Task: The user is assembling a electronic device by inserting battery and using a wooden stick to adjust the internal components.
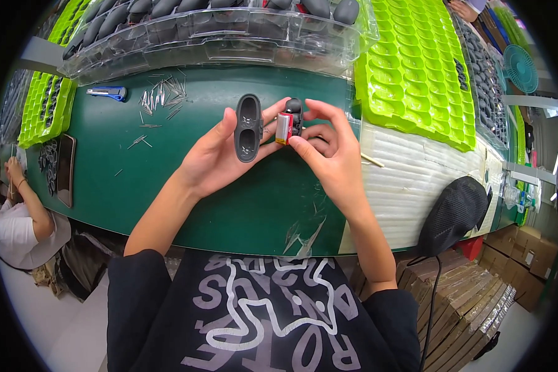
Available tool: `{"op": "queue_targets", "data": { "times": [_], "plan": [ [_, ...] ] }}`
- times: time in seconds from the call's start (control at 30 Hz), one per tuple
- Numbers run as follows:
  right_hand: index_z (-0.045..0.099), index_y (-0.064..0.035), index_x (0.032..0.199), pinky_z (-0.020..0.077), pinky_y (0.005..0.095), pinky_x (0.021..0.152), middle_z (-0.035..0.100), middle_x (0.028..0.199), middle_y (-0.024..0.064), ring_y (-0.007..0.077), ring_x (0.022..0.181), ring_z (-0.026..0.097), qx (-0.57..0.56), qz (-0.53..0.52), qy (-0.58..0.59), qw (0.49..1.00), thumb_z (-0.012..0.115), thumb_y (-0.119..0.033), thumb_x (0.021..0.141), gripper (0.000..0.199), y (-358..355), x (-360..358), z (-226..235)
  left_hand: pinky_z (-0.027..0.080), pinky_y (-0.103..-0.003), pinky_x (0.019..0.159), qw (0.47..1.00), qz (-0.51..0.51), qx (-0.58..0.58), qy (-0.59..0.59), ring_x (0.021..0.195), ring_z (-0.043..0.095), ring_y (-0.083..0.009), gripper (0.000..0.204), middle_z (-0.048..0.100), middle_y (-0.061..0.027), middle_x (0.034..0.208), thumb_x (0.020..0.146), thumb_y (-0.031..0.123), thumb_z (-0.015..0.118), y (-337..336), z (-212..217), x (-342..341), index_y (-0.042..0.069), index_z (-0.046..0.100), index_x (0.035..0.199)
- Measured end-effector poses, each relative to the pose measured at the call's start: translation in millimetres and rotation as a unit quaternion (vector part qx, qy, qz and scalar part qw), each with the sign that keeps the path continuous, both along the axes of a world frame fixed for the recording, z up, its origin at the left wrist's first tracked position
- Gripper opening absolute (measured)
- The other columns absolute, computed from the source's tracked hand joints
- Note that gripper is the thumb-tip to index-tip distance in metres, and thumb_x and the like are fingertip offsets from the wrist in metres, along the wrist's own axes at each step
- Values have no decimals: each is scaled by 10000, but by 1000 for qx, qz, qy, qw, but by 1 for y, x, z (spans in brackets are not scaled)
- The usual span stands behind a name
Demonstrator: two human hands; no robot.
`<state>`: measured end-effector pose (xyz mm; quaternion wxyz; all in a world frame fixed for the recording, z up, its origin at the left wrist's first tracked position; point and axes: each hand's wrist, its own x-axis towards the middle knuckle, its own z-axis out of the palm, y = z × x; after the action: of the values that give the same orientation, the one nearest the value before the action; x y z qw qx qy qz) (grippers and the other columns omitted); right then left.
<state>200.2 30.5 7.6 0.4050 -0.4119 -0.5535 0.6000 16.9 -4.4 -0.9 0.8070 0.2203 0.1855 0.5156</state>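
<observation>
Gripping a dark two-hollow shell [249,126], the left hand [211,158] is above the green worktop [124,186]; the right hand [332,152] pinches a black insert [294,110] already backed by a silver-and-red block [283,128]. Insert and shell appear not yet joined, though any link is hard to see.

Forearms [158,214] angle inward, left hand [217,152] palm up, right hand [335,149] with curled fingers [330,112].

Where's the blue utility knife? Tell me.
Head view, upper left: the blue utility knife lies on the green table, left of the scattered thin metal pieces.
</observation>
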Motion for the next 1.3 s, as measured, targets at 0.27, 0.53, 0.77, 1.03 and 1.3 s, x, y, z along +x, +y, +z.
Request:
{"op": "queue_targets", "data": {
  "times": [0.27,0.53,0.77,1.03,1.3],
  "plan": [
    [505,41,1126,547,285,726,561,1063,127,145,862,600,-54,3,21,998,577,19,845,290,7,5,-2,88,-462,1149,999,12,21,-37,1405,68,-291,659,66,-183,1509,927,456,432,3,-8,-3,6,281,1384],
    [436,61,1245,531,309,762,556,1084,142,174,947,572,-67,4,62,996,616,-24,837,454,7,5,-5,433,-300,894,991,71,7,109,1113,495,-179,637,451,-125,1301,808,383,683,3,-23,-17,55,408,1279],
    [397,42,1256,502,370,839,522,1150,167,202,955,581,-132,17,163,978,585,-55,850,458,3,6,4,498,-261,775,964,131,-24,231,949,577,-131,404,557,-84,1135,822,142,691,6,-6,-12,32,469,1142],
    [395,3,1204,466,376,896,503,1222,201,221,1074,530,-99,113,187,971,584,-56,834,420,-6,0,-4,496,-357,928,973,156,-18,170,1101,555,-232,341,507,-187,1236,795,34,691,5,-7,-3,27,469,1054],
    [358,-9,1201,408,348,958,535,1173,181,217,1096,528,-110,73,177,975,518,-60,851,389,0,3,-11,446,-361,980,992,93,-50,63,1094,552,-233,326,489,-184,1255,939,312,512,1,-8,6,25,483,1092]
  ]
}}
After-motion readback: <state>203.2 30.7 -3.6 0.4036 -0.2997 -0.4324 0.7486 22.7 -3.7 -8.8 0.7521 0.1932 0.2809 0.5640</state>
